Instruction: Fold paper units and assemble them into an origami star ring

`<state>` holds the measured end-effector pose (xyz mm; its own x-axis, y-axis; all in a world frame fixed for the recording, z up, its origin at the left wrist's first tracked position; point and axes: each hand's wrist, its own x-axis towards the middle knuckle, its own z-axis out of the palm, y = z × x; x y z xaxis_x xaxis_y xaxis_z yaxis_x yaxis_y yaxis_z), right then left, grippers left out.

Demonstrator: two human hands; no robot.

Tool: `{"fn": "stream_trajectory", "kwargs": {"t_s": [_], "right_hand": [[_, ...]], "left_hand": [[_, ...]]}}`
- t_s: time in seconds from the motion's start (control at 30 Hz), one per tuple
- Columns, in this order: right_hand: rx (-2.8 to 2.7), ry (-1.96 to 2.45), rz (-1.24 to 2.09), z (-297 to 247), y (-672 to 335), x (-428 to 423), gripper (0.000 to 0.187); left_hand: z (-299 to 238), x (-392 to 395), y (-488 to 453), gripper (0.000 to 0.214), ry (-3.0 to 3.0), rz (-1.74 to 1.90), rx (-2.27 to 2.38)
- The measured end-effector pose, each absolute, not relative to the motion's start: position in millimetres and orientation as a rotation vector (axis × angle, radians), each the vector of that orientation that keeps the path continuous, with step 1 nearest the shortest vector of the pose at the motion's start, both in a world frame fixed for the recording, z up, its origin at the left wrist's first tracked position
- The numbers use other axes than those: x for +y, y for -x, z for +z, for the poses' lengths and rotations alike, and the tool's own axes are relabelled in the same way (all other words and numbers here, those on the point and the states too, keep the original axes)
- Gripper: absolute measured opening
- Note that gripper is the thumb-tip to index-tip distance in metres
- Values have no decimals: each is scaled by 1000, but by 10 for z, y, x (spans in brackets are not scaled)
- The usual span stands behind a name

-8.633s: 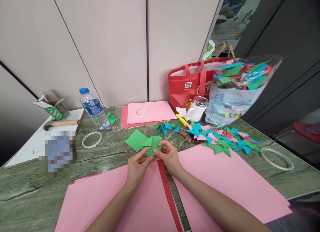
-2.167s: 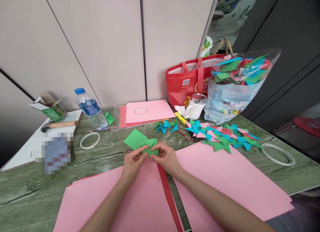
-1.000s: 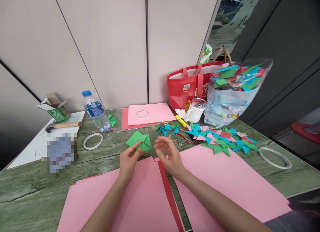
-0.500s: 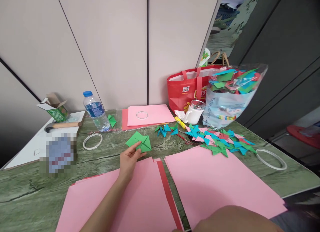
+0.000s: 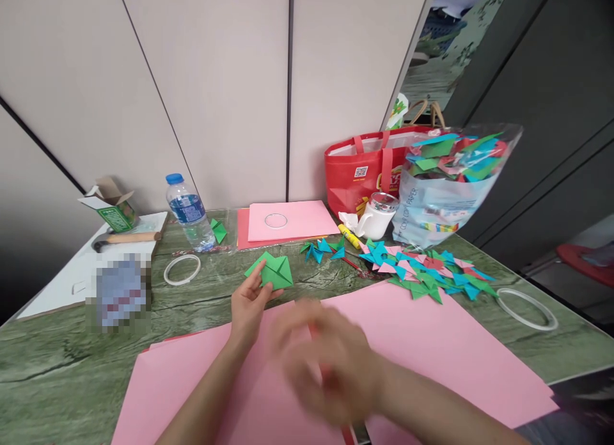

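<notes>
You're bringing half-curled right hand [image 5: 348,368] back over pink sheets [image 5: 441,343], hold unclear; left hand [image 5: 247,307] is pinching green folded paper [image 5: 281,275], alone steadying it

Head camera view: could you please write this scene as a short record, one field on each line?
Left hand: pinches a folded green paper
Right hand: blurred, over pink sheets; grip unclear
Right side: pile of coloured paper pieces
Back right: red bag, plastic bag, white mug
Left side: bottle with blue cap, open box
</notes>
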<state>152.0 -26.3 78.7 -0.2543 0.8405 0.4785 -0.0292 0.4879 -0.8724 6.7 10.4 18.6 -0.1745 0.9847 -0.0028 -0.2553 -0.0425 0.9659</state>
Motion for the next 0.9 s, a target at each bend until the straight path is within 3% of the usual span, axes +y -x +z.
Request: {"fn": "stream_trajectory", "kwargs": {"t_s": [0.13, 0.37, 0.43, 0.6, 0.73, 0.9], "right_hand": [[-1472, 971, 720, 562, -1561, -8, 14], [-1308, 1017, 1067, 16, -1600, 270, 16], [-1342, 1014, 1050, -10, -1610, 256, 14], [-1399, 1010, 1099, -5, -1614, 227, 16], [-1272, 989, 1205, -37, -1604, 220, 29], [-1231, 1036, 1320, -43, -1613, 208, 23]], "left_hand": [[233, 76, -89, 69, -998, 1436, 1068], [225, 60, -144, 83, -1011, 1301, 1037], [204, 74, -142, 76, -1022, 1266, 1080], [143, 103, -116, 30, -1017, 1196, 1185], [145, 102, -108, 26, -1033, 1219, 1230], [154, 94, -112, 25, -1098, 1220, 1249]]}}
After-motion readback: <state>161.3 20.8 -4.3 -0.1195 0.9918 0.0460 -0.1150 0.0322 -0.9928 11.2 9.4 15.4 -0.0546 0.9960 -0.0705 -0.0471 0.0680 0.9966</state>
